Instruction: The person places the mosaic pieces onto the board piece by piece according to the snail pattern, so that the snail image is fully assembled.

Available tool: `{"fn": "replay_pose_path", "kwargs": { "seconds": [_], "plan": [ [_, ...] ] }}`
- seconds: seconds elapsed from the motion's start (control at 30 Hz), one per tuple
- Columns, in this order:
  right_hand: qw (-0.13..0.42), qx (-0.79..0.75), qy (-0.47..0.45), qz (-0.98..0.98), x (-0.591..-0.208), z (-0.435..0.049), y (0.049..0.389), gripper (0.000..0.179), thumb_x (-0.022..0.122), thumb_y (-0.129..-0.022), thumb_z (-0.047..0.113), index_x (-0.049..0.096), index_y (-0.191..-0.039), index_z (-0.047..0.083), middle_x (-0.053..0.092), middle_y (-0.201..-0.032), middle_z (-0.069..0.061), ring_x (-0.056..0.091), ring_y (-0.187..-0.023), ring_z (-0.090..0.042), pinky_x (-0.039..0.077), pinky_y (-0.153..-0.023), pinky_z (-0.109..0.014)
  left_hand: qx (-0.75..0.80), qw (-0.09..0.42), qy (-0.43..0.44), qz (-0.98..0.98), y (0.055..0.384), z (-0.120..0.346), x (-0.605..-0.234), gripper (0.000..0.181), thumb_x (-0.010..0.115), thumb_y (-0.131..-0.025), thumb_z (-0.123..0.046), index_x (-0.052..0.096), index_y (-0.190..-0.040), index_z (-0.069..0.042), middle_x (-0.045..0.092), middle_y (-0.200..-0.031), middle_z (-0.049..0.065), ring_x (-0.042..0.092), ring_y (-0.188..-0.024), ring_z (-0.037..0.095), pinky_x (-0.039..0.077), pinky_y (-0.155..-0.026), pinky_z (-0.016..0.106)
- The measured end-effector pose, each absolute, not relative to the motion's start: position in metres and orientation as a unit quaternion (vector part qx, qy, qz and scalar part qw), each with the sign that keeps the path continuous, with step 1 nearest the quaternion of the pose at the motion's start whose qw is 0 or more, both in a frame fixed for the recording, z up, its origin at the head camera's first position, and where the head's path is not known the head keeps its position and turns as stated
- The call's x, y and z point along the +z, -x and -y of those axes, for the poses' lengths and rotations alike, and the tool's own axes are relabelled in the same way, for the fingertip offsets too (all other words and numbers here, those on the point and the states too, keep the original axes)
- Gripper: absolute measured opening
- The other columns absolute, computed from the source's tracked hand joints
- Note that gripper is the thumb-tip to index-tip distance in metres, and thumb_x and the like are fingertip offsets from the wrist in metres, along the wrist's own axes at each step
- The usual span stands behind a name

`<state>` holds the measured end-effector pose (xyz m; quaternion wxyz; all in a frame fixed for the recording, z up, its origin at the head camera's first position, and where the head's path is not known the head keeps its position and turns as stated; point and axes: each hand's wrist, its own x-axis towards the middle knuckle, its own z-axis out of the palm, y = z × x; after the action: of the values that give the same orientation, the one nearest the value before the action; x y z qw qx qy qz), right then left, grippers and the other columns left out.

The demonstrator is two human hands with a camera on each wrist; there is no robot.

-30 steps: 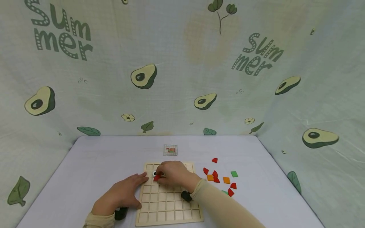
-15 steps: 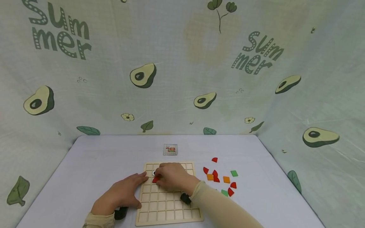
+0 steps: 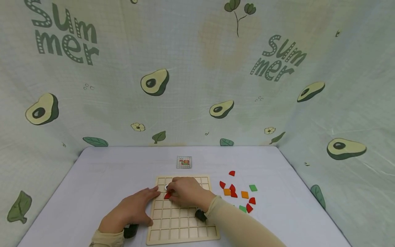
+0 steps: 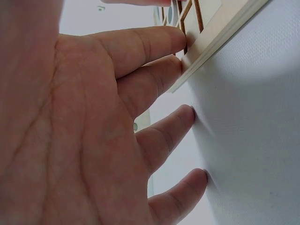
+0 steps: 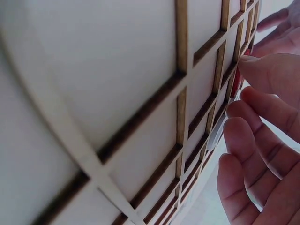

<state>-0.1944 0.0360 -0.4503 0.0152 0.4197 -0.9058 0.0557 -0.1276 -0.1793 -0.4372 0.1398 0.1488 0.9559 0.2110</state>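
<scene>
A pale wooden grid board [image 3: 174,223] lies on the table. My left hand [image 3: 135,207] is spread at its left side; in the left wrist view two straight fingers [image 4: 154,42] touch the board's edge while two others reach the table. Over the upper part of the board, my right hand [image 3: 189,190] holds a red quarter-circle tile [image 3: 167,195] at a cell near the left edge. Its thumb [image 5: 267,70] is against the red tile [image 5: 237,82] in the right wrist view. A white eye tile [image 3: 166,187] sits just above, partly hidden by the fingers.
Behind the board lies a small picture card [image 3: 184,162]. To the right are several loose tiles: red quarter-circles [image 3: 232,173], orange squares [image 3: 244,195] and green pieces [image 3: 253,188]. Printed cloth [image 3: 191,130] walls the table at the back and sides.
The red tile has shifted slightly left and down into a cell, turning a little, and my right hand has lowered with it. My left hand stays in place.
</scene>
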Motion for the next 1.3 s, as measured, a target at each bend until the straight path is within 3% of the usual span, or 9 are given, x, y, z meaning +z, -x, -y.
{"fn": "replay_pose_path", "kwargs": {
  "seconds": [0.37, 0.6, 1.0, 1.3],
  "plan": [
    [-0.004, 0.058, -0.411, 0.91, -0.442, -0.04, 0.193, 0.018, 0.072, -0.088, 0.03, 0.076, -0.106, 0.028, 0.063, -0.095, 0.016, 0.056, -0.075, 0.0, 0.048, -0.066, -0.022, 0.203, 0.143, -0.147, -0.957, 0.129, 0.179, -0.438, 0.091, 0.095, -0.058, -0.03, 0.059, -0.14, -0.012, 0.045, -0.152, 0.002, 0.04, -0.138, 0.035, 0.042, -0.099, 0.06],
    [-0.022, 0.061, -0.389, 0.919, -0.431, -0.057, 0.193, 0.022, 0.074, -0.087, 0.03, 0.076, -0.109, 0.028, 0.064, -0.097, 0.017, 0.061, -0.083, -0.002, 0.05, -0.069, -0.024, 0.194, 0.14, -0.144, -0.96, 0.131, 0.177, -0.441, 0.092, 0.095, -0.057, -0.03, 0.059, -0.14, -0.013, 0.046, -0.151, 0.002, 0.041, -0.138, 0.035, 0.042, -0.099, 0.06],
    [-0.019, 0.142, -0.304, 0.942, -0.409, -0.145, 0.201, 0.027, 0.078, -0.086, 0.026, 0.075, -0.11, 0.014, 0.068, -0.1, 0.007, 0.059, -0.078, -0.007, 0.048, -0.063, -0.028, 0.193, 0.143, -0.137, -0.961, 0.13, 0.175, -0.443, 0.091, 0.095, -0.056, -0.028, 0.06, -0.139, -0.013, 0.046, -0.151, 0.002, 0.04, -0.138, 0.035, 0.041, -0.1, 0.061],
    [-0.036, 0.199, -0.182, 0.962, -0.418, -0.203, 0.2, 0.026, 0.079, -0.085, 0.022, 0.075, -0.109, 0.015, 0.064, -0.092, 0.008, 0.054, -0.072, -0.011, 0.048, -0.059, -0.03, 0.187, 0.145, -0.134, -0.962, 0.131, 0.174, -0.443, 0.092, 0.095, -0.056, -0.029, 0.059, -0.139, -0.012, 0.046, -0.151, 0.002, 0.04, -0.138, 0.035, 0.041, -0.1, 0.061]
  ]
}}
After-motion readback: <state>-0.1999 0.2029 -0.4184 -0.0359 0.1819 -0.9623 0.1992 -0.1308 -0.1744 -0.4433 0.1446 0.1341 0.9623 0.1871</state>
